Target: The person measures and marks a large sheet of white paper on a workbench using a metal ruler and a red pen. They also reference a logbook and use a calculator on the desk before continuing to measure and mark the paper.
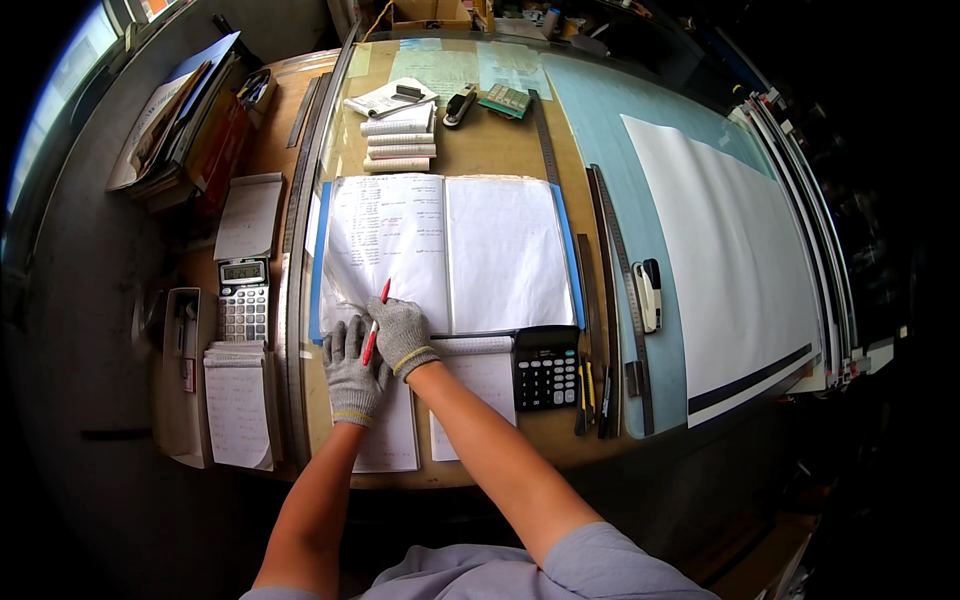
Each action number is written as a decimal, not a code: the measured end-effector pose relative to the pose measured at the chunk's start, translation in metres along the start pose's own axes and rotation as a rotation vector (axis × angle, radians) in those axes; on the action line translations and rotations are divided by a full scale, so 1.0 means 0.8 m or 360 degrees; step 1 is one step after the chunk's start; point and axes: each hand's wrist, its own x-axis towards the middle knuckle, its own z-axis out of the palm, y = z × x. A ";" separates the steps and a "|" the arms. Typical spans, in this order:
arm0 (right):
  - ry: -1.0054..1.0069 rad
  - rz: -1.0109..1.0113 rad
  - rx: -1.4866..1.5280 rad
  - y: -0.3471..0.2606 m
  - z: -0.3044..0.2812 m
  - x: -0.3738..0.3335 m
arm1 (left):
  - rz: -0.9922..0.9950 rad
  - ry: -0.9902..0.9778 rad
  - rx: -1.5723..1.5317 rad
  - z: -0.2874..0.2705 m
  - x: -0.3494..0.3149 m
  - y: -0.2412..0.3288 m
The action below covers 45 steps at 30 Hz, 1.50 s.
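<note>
While both hands work at the near edge of the desk (470,150), we see each one wearing a grey knit glove. The right hand (400,335) has its fingers curled around a red pen (376,322), which stands tilted with its upper end over the lower edge of the open ledger (445,250). The left hand (352,375) lies just beside the right one, with its fingers spread and laid flat on a notepad (390,440); it touches the pen's lower end, and we cannot tell whether it grips it.

The ledger's left page carries handwritten lines, while its right page is blank. A black calculator (545,367) lies just right of the hands, with a second notepad (480,385) between it and the right forearm. A grey calculator (243,298) sits to the left, beyond a long steel ruler (297,200). A white stapler (648,293) rests well apart on the right, near a large white sheet (730,260).
</note>
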 end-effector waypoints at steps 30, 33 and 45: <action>0.0029 -0.0048 0.0030 0.003 0.001 -0.001 | -0.0051 -0.0056 0.0023 0.000 0.000 -0.002; 0.0038 -0.0072 0.0050 0.006 0.001 -0.003 | -0.0054 -0.0068 0.0010 -0.001 0.001 -0.001; 0.0420 0.0193 0.0408 0.054 -0.074 -0.031 | -0.0088 -0.0060 -0.0037 -0.015 0.003 0.010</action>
